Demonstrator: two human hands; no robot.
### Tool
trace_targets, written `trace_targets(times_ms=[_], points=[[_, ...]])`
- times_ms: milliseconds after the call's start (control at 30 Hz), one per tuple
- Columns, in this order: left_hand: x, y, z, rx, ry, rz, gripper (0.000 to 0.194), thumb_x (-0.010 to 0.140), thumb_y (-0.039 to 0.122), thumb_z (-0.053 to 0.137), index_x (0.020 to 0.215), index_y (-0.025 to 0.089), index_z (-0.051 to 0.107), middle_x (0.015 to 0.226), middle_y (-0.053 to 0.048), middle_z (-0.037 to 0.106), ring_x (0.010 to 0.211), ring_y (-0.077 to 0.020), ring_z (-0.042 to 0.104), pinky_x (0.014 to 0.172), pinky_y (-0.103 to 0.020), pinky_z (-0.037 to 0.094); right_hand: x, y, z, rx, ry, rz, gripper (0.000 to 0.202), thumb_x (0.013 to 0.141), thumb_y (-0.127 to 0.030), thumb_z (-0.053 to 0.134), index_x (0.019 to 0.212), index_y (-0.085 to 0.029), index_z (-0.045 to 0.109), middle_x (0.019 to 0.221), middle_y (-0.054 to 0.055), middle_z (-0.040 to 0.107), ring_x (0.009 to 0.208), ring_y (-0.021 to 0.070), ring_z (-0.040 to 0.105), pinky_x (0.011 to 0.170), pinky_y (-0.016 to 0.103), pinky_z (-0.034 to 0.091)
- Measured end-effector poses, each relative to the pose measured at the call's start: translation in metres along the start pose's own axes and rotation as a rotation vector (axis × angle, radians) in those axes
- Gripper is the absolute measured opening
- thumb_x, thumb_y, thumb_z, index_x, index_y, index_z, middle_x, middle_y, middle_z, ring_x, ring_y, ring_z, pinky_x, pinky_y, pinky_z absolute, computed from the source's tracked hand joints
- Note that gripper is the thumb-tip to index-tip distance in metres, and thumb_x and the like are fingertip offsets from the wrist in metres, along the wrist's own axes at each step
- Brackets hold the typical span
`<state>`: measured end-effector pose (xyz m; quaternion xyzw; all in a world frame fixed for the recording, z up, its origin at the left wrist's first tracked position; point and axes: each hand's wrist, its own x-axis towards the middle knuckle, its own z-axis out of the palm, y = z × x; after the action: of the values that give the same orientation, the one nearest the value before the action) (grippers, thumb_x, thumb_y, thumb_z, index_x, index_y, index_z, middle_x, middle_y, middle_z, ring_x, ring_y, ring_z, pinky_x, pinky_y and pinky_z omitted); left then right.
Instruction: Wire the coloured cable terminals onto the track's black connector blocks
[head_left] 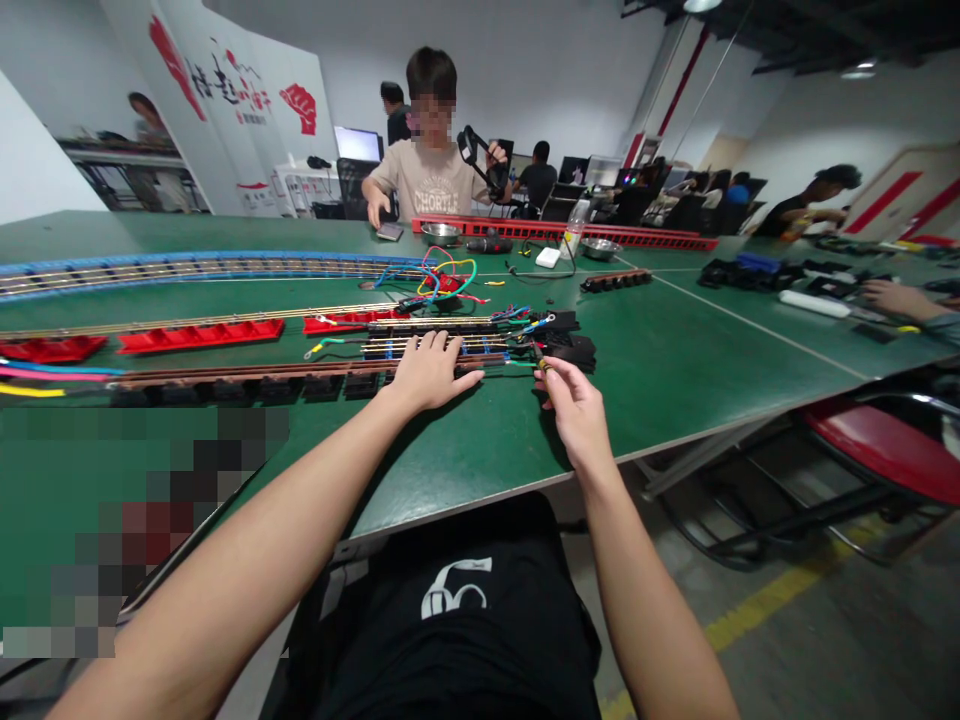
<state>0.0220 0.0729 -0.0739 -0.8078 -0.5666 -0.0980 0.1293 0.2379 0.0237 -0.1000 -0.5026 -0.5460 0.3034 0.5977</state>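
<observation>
My left hand [427,374] lies flat with fingers spread on a black track section with metal strips [480,345], pressing near its right end. Between the thumb and fingers of my right hand [576,405] is a small black-and-yellow screwdriver-like tool [544,368], its tip at the section's black end piece [574,350]. Whether the tip touches is too small to tell. A green wire [519,363] runs beside it. Blue and green wires with ring terminals [538,325] lie just behind. A long brown-topped rail [247,378] stretches left, partly under my left forearm.
Red plastic channel pieces [201,337] and a curved blue rail [187,268] lie left. Beyond are coloured wires [446,280], a power drill [489,243], metal bowls [441,234] and a bottle [575,228]. Across the table stands a person [431,180]; a red stool [885,450] is right.
</observation>
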Motion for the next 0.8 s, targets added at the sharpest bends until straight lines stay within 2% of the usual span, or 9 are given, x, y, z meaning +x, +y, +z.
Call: trace_targets(times_ms=[133, 267, 467, 667, 800], points=[[0.000, 0.000, 0.001, 0.006, 0.013, 0.000, 0.077, 0.089, 0.070, 0.027, 0.141, 0.016, 0.044, 0.142, -0.017, 0.049, 0.129, -0.0332, 0.044, 0.104, -0.048, 0.033, -0.004, -0.002, 0.000, -0.277, -0.040, -0.201, 0.040, 0.084, -0.040, 0.059, 0.115, -0.018, 0.069, 0.102, 0.008, 0.071, 0.089, 0.0204, 0.065, 0.082, 0.034, 0.050], [-0.001, 0.000, 0.001, 0.008, 0.021, 0.005, 0.077, 0.089, 0.070, 0.028, 0.140, 0.015, 0.044, 0.142, -0.017, 0.049, 0.129, -0.0335, 0.044, 0.104, -0.048, 0.034, -0.008, -0.004, 0.001, -0.453, -0.125, -0.340, 0.042, 0.085, -0.034, 0.057, 0.121, -0.016, 0.068, 0.095, 0.007, 0.069, 0.084, 0.0189, 0.065, 0.083, 0.031, 0.049], [-0.001, 0.000, 0.000, 0.004, 0.015, 0.001, 0.077, 0.089, 0.070, 0.028, 0.141, 0.016, 0.043, 0.142, -0.017, 0.049, 0.129, -0.0332, 0.044, 0.104, -0.047, 0.033, -0.010, -0.003, 0.002, -0.653, -0.206, -0.374, 0.046, 0.083, -0.030, 0.057, 0.125, -0.012, 0.065, 0.087, 0.008, 0.072, 0.081, 0.0214, 0.064, 0.084, 0.034, 0.047], [-0.002, 0.000, -0.002, 0.001, 0.002, -0.001, 0.076, 0.089, 0.070, 0.027, 0.142, 0.017, 0.043, 0.144, -0.016, 0.047, 0.131, -0.0326, 0.042, 0.106, -0.047, 0.031, -0.011, -0.003, 0.004, -0.806, -0.270, -0.398, 0.033, 0.082, -0.024, 0.057, 0.111, -0.025, 0.074, 0.082, 0.004, 0.071, 0.072, 0.0188, 0.057, 0.079, 0.035, 0.041], [-0.002, 0.001, -0.002, -0.005, 0.001, -0.002, 0.077, 0.089, 0.070, 0.028, 0.142, 0.016, 0.042, 0.144, -0.017, 0.047, 0.131, -0.0331, 0.042, 0.106, -0.047, 0.031, -0.012, -0.002, 0.004, -0.840, -0.258, -0.424, 0.031, 0.081, -0.022, 0.057, 0.106, -0.026, 0.076, 0.085, 0.005, 0.072, 0.076, 0.0204, 0.056, 0.080, 0.036, 0.039]])
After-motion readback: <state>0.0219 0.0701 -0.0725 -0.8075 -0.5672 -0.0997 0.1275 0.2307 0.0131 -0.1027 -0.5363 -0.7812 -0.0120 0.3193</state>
